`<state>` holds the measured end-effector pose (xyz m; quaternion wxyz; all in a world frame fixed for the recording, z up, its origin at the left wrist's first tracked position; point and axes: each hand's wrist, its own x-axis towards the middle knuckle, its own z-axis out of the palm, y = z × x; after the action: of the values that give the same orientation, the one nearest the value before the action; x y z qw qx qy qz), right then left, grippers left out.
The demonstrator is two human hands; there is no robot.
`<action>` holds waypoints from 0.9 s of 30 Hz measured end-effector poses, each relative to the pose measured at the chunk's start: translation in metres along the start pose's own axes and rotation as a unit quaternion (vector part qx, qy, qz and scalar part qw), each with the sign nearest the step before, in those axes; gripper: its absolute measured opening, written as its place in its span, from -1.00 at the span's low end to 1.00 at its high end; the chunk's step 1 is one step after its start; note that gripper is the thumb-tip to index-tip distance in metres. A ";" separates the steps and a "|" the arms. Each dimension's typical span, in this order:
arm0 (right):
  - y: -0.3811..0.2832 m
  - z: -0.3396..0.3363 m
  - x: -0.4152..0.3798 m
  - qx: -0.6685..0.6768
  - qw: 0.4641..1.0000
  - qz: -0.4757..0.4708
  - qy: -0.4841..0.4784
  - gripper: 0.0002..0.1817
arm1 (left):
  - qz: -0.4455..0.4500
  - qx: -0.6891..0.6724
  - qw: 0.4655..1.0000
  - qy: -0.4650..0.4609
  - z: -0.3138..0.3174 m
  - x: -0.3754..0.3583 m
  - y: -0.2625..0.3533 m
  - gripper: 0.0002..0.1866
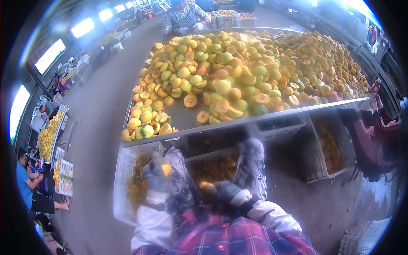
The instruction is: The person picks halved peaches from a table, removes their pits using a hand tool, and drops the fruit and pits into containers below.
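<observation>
My left hand, in a grey glove and blurred by motion, is closed around a yellow-orange peach piece. It is over a white plastic crate of fruit beside my left leg. My right hand, also gloved, has its fingers curled at another peach piece. That hand is above a crate of fruit between my knees. In front of me, halved and whole-looking yellow-green peaches lie heaped on a metal-edged table.
Another fruit-filled crate stands under the table to the right, near a seated person's pink-clad leg. Across the table is a person in a patterned apron. Stacked crates sit at lower right. Other people work at tables on the left.
</observation>
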<state>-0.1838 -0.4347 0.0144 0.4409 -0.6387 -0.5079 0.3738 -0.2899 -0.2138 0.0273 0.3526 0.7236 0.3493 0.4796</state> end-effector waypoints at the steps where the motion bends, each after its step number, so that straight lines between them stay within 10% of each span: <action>1: 0.036 0.016 -0.007 0.051 0.998 0.036 0.018 -0.46 | 0.081 0.184 0.978 -0.049 -0.044 0.017 -0.025 -0.76; 3: 0.066 0.023 -0.009 0.110 0.987 0.109 0.046 -0.41 | 0.217 0.411 0.882 -0.072 -0.080 0.041 -0.031 -0.82; 4: 0.064 0.026 -0.005 0.091 0.985 0.139 0.043 -0.41 | 0.141 0.546 0.824 0.043 -0.082 0.043 -0.046 -0.83; 6: 0.064 0.026 0.008 0.062 0.983 0.171 0.034 -0.41 | 0.188 0.372 0.907 -0.064 -0.063 0.072 -0.016 -0.81; 8: 0.065 0.021 0.021 0.040 0.980 0.192 0.016 -0.42 | 0.494 0.603 0.625 0.041 0.002 0.104 -0.046 -0.71; 10: 0.071 0.016 0.030 0.028 0.976 0.215 0.003 -0.42 | 0.262 0.281 0.891 -0.243 0.081 0.126 -0.019 -0.56; 17: 0.058 -0.007 0.035 0.111 0.960 0.256 0.033 -0.37 | 0.079 0.352 0.746 -0.560 0.228 0.153 -0.008 -0.26; 22: 0.059 -0.007 0.035 0.128 0.963 0.220 0.090 -0.48 | 0.083 0.250 0.848 -0.459 0.208 0.125 -0.001 -0.46; 24: 0.056 -0.009 0.028 0.171 0.954 0.203 0.137 -0.55 | 0.106 0.000 0.924 -0.368 0.190 0.116 0.009 -0.42; 25: 0.053 -0.008 0.026 0.194 0.949 0.194 0.158 -0.59 | -0.117 -0.094 0.900 -0.409 0.176 0.116 0.013 -0.49; 27: 0.033 -0.009 0.025 0.235 0.929 0.187 0.215 -0.60 | -0.181 -0.165 0.887 -0.391 0.148 0.112 0.032 -0.51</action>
<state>-0.1601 -0.4147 -0.0144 0.5997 -0.6649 -0.1698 0.4116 -0.1118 -0.1615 0.0609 0.6559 0.7077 0.2242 0.1367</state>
